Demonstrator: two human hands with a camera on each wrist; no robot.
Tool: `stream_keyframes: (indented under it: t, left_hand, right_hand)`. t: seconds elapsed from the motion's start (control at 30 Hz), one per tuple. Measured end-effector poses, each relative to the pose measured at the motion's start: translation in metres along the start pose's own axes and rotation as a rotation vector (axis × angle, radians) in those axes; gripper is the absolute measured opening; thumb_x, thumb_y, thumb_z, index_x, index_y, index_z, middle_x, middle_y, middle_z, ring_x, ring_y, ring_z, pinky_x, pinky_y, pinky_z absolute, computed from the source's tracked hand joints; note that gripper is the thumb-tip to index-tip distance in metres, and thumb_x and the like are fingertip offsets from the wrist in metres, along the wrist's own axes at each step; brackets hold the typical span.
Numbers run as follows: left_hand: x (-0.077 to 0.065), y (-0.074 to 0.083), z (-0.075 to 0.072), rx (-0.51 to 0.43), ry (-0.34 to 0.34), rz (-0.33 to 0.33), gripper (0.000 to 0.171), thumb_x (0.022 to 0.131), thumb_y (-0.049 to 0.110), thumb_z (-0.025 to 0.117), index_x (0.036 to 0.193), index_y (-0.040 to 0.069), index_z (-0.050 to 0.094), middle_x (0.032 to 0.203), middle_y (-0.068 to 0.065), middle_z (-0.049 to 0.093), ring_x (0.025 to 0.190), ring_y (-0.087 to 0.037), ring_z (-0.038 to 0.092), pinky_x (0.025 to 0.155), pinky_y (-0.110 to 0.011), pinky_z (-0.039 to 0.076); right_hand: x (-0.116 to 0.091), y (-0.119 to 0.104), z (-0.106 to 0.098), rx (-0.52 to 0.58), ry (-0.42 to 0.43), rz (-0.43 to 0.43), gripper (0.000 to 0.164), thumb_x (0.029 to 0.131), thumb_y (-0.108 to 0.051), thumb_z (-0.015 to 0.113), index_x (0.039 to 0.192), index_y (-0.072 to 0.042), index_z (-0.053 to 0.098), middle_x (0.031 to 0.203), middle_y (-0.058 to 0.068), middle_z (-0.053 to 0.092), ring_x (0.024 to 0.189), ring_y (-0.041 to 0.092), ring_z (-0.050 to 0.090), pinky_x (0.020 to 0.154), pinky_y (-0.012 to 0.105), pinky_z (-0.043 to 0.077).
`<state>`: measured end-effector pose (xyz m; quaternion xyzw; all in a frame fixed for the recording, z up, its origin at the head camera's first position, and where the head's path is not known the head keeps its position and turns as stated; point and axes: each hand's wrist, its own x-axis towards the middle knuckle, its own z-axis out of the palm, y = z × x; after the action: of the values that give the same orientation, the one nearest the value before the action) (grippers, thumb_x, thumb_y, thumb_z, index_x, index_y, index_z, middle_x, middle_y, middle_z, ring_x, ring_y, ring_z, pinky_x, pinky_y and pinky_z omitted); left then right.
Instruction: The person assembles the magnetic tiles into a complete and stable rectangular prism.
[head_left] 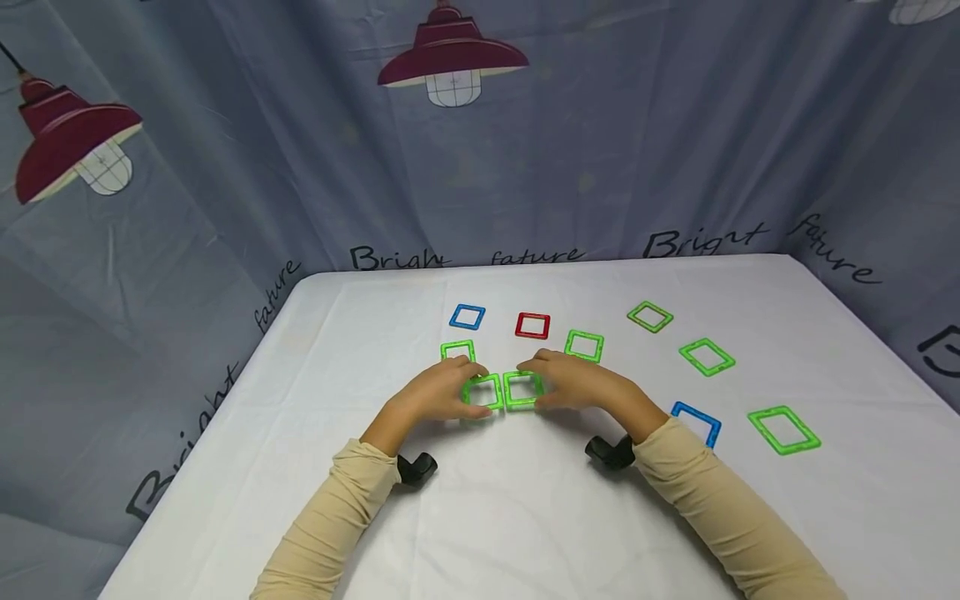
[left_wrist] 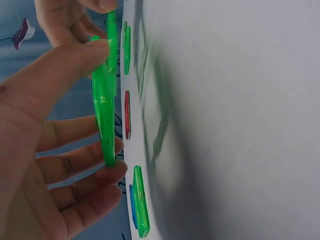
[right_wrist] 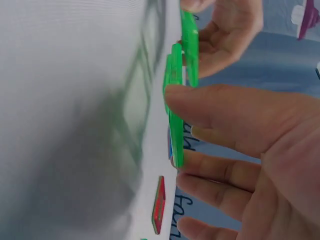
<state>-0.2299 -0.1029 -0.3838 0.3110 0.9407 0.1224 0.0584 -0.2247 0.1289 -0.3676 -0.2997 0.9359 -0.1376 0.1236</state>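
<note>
My left hand pinches a green square tile with an open middle between thumb and fingers. A matching green square tile is pinched by my right hand. Side by side in the head view, the two tiles have their inner edges close together. Both wrist views show the held tiles raised over the white cloth, casting shadows on it. From the left wrist, the left hand's tile appears edge-on, thumb on its near side. The right wrist view shows the other tile edge-on under the thumb.
Behind the hands lie a green tile, a blue tile, a red tile and another green tile. Several more lie to the right, including a blue tile partly hidden by the right sleeve. A patterned curtain hangs behind the table.
</note>
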Motion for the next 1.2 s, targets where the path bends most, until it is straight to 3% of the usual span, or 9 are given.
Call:
stream_keyframes:
  t: [0.43,0.73,0.97,1.2]
  left_hand:
    - [-0.002,0.005,0.001,0.029,0.039,0.025,0.059,0.076,0.049,0.067,0.12,0.012,0.057,0.112,-0.004,0.057,0.096,-0.016,0.054,0.086,-0.032,0.047]
    - [0.0,0.006,0.005,0.036,0.037,0.027,0.06,0.075,0.049,0.068,0.122,0.013,0.056,0.115,-0.004,0.056,0.102,-0.017,0.054,0.089,-0.033,0.046]
    - [0.002,0.006,0.009,0.076,0.049,0.059,0.057,0.075,0.048,0.068,0.121,0.016,0.057,0.108,-0.001,0.057,0.094,-0.014,0.053,0.081,-0.03,0.048]
    - [0.004,0.006,0.015,0.085,0.003,0.048,0.058,0.075,0.049,0.069,0.122,0.017,0.057,0.103,0.001,0.054,0.086,-0.01,0.049,0.074,-0.025,0.046]
  right_hand:
    - [-0.002,0.004,-0.005,0.015,0.011,-0.08,0.055,0.08,-0.02,0.07,0.129,-0.007,0.05,0.125,0.01,0.05,0.113,0.026,0.051,0.095,0.041,0.044]
    - [-0.005,0.005,-0.007,0.022,-0.008,-0.059,0.055,0.079,-0.019,0.07,0.128,-0.007,0.05,0.125,0.009,0.051,0.112,0.025,0.052,0.094,0.041,0.045]
    - [-0.006,0.005,-0.006,0.017,-0.032,-0.033,0.055,0.077,-0.02,0.072,0.126,-0.006,0.052,0.121,0.009,0.052,0.108,0.023,0.053,0.091,0.039,0.047]
    - [-0.004,0.004,-0.003,-0.002,-0.051,-0.036,0.053,0.075,-0.02,0.074,0.123,-0.004,0.056,0.116,0.009,0.055,0.104,0.022,0.054,0.091,0.038,0.047]
